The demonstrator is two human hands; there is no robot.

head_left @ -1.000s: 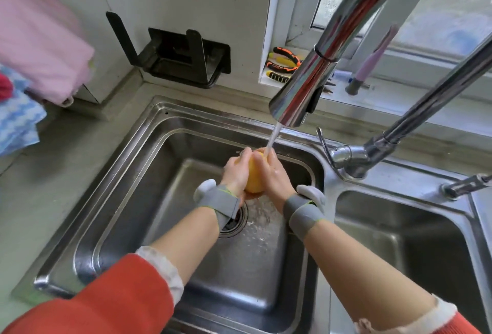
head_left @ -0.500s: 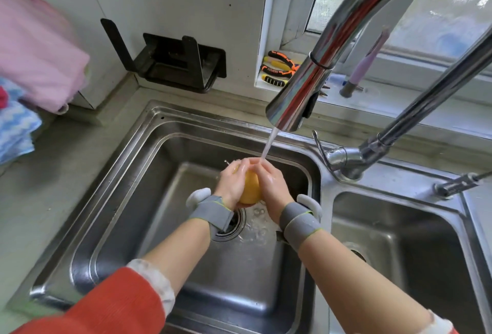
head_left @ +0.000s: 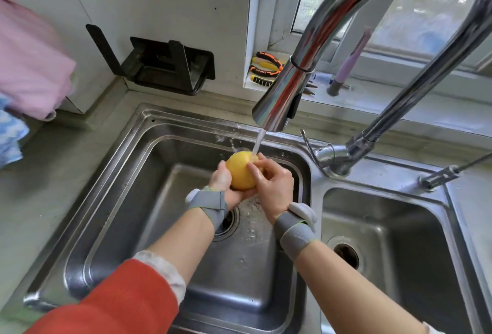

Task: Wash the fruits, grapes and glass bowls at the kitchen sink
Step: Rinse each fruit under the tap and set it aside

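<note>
A round yellow fruit (head_left: 239, 170) is held over the left sink basin (head_left: 111, 200), right under the water stream (head_left: 257, 142) from the chrome faucet head (head_left: 282, 96). My left hand (head_left: 222, 182) cups it from below and the left side. My right hand (head_left: 271, 182) presses on its right side, fingers spread over the skin. Both wrists wear grey bands. No grapes or glass bowls are in view.
The right sink basin (head_left: 386, 240) lies beside the left one, with the faucet base (head_left: 338, 158) between them. A black rack (head_left: 165, 65) hangs on the wall. Pliers (head_left: 263, 70) lie on the window sill. Pink and blue cloths (head_left: 29, 67) hang at left.
My hands have turned around the fruit: before they closed over most of it, now its top and left side show. The view has shifted slightly.
</note>
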